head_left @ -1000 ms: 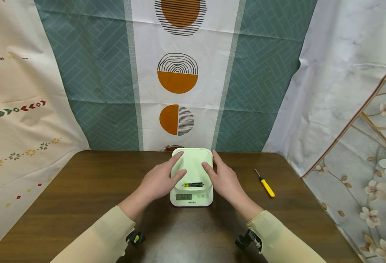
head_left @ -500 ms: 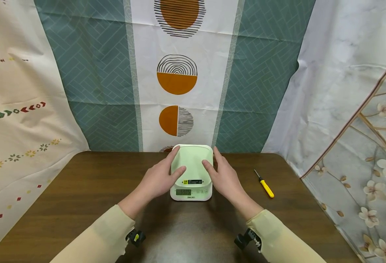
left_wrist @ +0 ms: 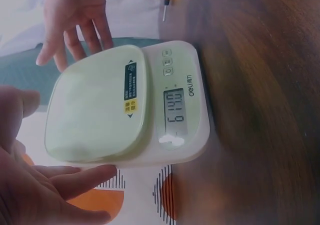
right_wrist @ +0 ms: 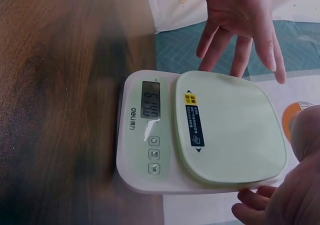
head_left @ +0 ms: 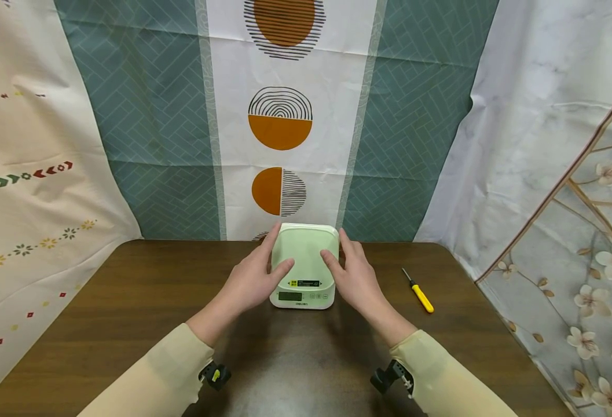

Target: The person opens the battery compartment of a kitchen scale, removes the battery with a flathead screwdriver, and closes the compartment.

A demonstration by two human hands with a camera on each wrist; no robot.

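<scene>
A pale green and white kitchen scale (head_left: 306, 255) lies near the far edge of the table, between my two hands. My left hand (head_left: 253, 278) is at its left side, fingers extended along the edge and thumb pointing in over the platform. On the opposite side, my right hand (head_left: 356, 278) mirrors this, its fingertips (right_wrist: 249, 205) right at the scale's edge in the right wrist view. The left hand's fingertips (left_wrist: 106, 174) come close beneath the edge in the left wrist view. Digits show on the display (left_wrist: 175, 114), beside three buttons and the brand print.
A screwdriver (head_left: 422, 298) with a yellow handle lies on the brown wooden table (head_left: 154, 289), to the right of the scale. Patterned cloths (head_left: 420, 145) hang behind the table and at both sides.
The scale has shifted away from me, toward the table's far edge, with both hands staying at its sides. The left fingers have reached slightly farther forward. The screwdriver lies still.
</scene>
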